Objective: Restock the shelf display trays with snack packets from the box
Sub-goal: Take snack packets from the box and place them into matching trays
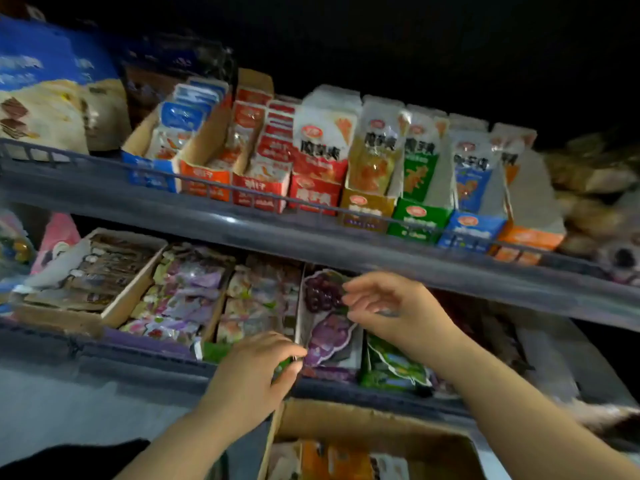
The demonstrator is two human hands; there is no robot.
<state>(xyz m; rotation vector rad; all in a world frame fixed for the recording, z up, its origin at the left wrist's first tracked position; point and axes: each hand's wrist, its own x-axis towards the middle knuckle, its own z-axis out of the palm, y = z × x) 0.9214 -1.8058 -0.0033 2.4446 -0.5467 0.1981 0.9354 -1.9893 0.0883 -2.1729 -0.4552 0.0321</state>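
Note:
On the lower shelf a white display tray point(349, 355) holds purple grape-shaped snack packets point(329, 336). My right hand point(384, 306) reaches in from the right, and its curled finger and thumb pinch the right edge of the upper grape packet point(320, 292). My left hand point(254, 374) is at the tray's front left corner, fingertips and thumb closed on the left edge of the lower purple packet. The open cardboard box point(349, 426) sits below the shelf with orange packets point(332, 459) inside.
Green packets point(394, 367) fill the tray to the right, and mixed pastel packets point(180, 299) fill trays to the left. The upper shelf point(311, 233) overhangs closely, lined with red, green and blue snack boxes point(318, 157). The right end is dark and blurred.

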